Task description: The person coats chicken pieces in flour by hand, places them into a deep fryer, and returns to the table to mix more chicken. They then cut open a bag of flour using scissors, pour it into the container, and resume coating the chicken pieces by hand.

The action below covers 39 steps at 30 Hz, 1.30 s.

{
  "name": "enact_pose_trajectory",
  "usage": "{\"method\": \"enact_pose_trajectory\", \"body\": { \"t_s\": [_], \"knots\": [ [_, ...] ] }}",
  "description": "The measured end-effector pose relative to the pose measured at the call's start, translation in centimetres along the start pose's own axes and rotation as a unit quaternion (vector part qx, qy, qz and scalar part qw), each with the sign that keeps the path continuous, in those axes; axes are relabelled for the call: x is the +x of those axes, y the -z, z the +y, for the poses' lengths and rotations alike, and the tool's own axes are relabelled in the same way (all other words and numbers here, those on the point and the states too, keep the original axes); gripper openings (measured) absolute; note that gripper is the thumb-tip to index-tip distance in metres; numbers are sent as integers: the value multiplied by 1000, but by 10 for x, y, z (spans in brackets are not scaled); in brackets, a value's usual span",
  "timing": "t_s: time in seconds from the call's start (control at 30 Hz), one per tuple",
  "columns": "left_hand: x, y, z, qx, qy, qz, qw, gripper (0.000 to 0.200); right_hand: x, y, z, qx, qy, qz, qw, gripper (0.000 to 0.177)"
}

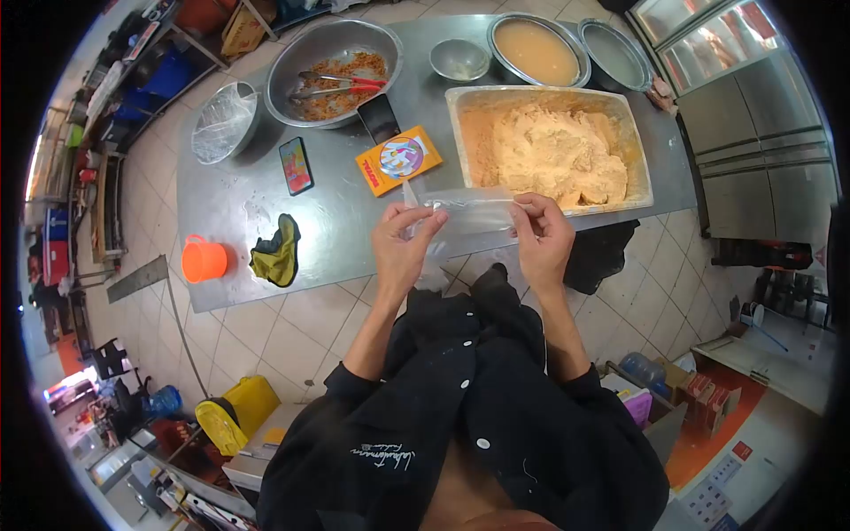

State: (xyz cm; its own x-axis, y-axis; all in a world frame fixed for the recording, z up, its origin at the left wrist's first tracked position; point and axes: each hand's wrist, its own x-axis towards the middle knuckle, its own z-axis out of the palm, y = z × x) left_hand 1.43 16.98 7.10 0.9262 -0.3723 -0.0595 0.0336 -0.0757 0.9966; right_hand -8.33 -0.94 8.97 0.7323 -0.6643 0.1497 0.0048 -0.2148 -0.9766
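Observation:
Between my two hands stretches a clear plastic bag or glove [474, 212]; its exact kind is hard to make out. My left hand [403, 243] pinches its left end, thumb against fingers. At the other end, my right hand [542, 239] grips the plastic between thumb and fingertips. Just beyond my left hand lies an orange and yellow box [398, 161] with a picture of gloves on it. Past my right hand stands a white tub [460, 133] holding a heap of pale orange flour-like mix [558, 150].
On the metal table [345, 234] are a large bowl [276, 66] with red-handled tongs [350, 86], a basin of orange liquid [536, 53], a small bowl [460, 60], a plastic-covered bowl [226, 124], a phone [297, 165], an orange mug [205, 259] and a yellow-black cloth [276, 252].

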Motion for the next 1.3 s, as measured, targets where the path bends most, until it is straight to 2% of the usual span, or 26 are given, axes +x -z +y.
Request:
{"method": "enact_pose_trajectory", "body": {
  "t_s": [0.03,0.1,0.13,0.17,0.2,0.23,0.27,0.3,0.33,0.4,0.5,0.53,0.67,0.77,0.8,0.87,1.0,1.07,1.1,1.17,1.2,1.27,1.3],
  "knots": [
    [-5,-10,5,64,-31,27,997,23,0,12,0,-14,-35,-13,999,15],
    [-13,-32,13,50,-27,25,998,17,5,33,-6,-27,-73,-33,996,17],
    [-17,-45,15,31,-26,21,999,12,9,41,-11,-155,38,2,987,20],
    [-22,-57,16,32,-20,31,999,12,13,51,-11,-276,150,35,949,24],
    [-28,-68,16,-22,32,15,999,13,14,63,-4,-285,176,42,941,30],
    [-34,-79,16,-76,82,0,994,13,12,75,-4,-283,176,30,942,30],
    [-42,-92,15,-78,83,10,993,13,9,86,-9,-224,185,-36,956,27],
    [-54,-105,14,-125,146,-14,981,15,8,97,-10,-164,191,-100,963,23],
    [-63,-119,12,-170,207,-40,963,16,6,105,-5,-162,192,-106,962,23],
    [-75,-147,5,-193,195,-10,962,15,-1,122,9,-55,87,-241,965,16],
    [-97,-177,19,-251,188,44,949,13,2,151,19,-71,116,-293,947,12],
    [-103,-180,18,-249,196,37,948,13,1,159,14,-67,48,-316,945,12],
    [-114,-196,13,-189,190,17,963,15,2,169,13,-2,70,-323,944,11],
    [-115,-203,12,-171,168,45,970,16,4,176,25,-40,71,-378,922,11],
    [-114,-203,11,-169,169,48,970,16,5,177,24,-23,69,-354,932,11],
    [-111,-205,8,-66,73,72,993,15,4,179,25,7,52,-314,948,11],
    [-107,-208,22,-86,38,84,992,13,7,179,24,19,53,-277,959,10],
    [-105,-207,30,-180,86,50,979,12,8,179,21,19,35,-278,960,10],
    [-104,-206,32,-179,83,51,979,12,9,180,20,21,39,-278,960,10],
    [-104,-204,35,-215,159,48,962,13,12,181,18,27,52,-310,949,11],
    [-103,-202,36,-212,157,51,963,13,13,179,17,31,54,-312,948,11],
    [-101,-199,34,-169,141,-22,975,18,15,178,16,60,27,-337,939,13],
    [-101,-197,32,-168,142,-19,975,18,16,179,20,63,27,-340,938,13]
  ]
}}
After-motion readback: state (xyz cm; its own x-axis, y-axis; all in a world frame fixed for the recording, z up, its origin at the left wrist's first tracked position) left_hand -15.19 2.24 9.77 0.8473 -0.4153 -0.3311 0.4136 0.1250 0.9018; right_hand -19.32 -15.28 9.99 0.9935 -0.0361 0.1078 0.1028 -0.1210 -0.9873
